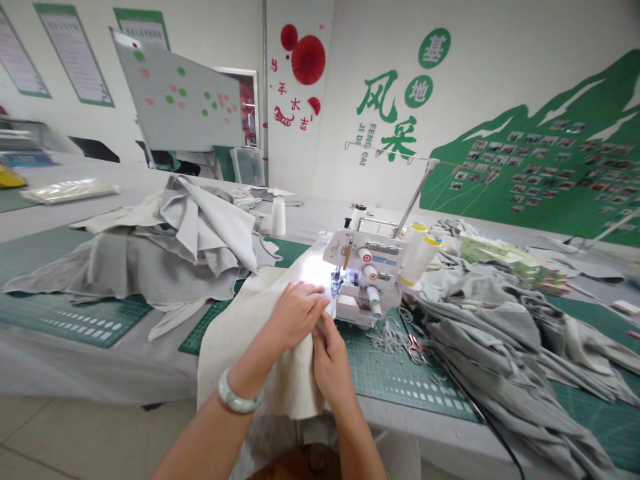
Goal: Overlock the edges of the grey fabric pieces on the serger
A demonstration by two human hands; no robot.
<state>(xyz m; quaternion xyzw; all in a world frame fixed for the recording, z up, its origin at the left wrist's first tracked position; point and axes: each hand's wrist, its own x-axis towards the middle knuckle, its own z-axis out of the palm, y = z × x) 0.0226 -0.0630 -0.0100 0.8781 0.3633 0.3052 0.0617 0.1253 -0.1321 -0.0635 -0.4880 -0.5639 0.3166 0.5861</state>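
A white overlock sewing machine [367, 273] stands on the table with its lamp lit over the needle area. Cream fabric [240, 333] runs from beside the presser foot down over the table's front edge. My left hand [299, 310], below a pale bangle on the wrist, lies on this fabric just left of the foot, fingers pressed together. Close beside it, my right hand [327, 353] pinches the fabric's right edge between thumb and fingers. The fingertips of both hands nearly meet in front of the machine.
Grey and cream cloth [200, 233] is heaped at the left. More grey cloth [480, 333] lies at the right, near scissors [416, 350] and thread scraps [390, 337]. Thread cones [423, 260] stand behind the machine, and a black cable [470, 400] crosses the green mat [400, 387].
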